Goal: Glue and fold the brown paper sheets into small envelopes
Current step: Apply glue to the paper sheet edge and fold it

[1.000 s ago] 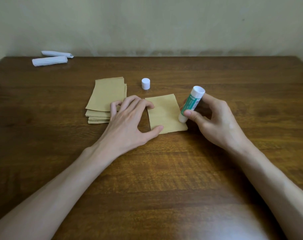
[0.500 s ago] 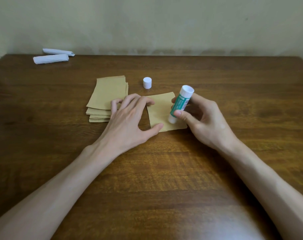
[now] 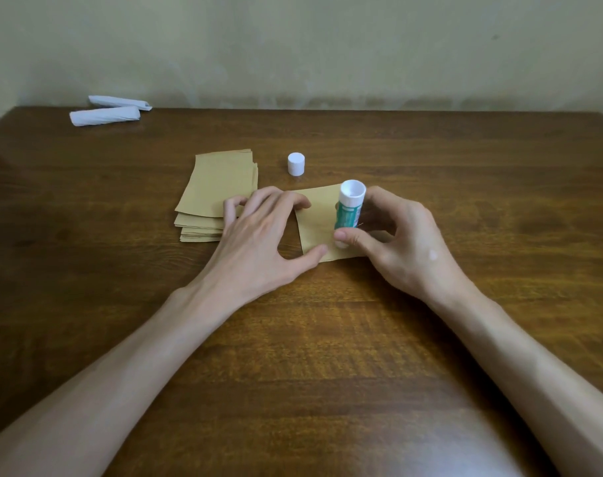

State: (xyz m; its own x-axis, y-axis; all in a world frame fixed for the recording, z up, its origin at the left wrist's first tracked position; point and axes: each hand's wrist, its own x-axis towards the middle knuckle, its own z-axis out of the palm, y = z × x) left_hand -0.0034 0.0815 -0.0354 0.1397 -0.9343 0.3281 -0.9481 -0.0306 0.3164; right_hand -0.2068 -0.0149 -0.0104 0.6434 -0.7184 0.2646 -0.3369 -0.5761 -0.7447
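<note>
1. The right hand (image 3: 400,249) grips the glue stick (image 3: 349,215) between thumb and curled fingers. The stick stands nearly upright, its lower end down on the single brown sheet (image 3: 319,223).
2. The left hand (image 3: 258,246) is spread wide, with thumb tip and fingertips pressing on that sheet's left edge.
3. The sheet lies flat on the wooden table (image 3: 327,356), between the two hands.
4. A stack of brown sheets (image 3: 217,187) sits just left of it, partly under the left fingers.
5. The white cap (image 3: 296,163) stands upright just beyond the sheet.
6. Two white paper rolls (image 3: 105,116) lie at the far left corner, well apart from the rest.
</note>
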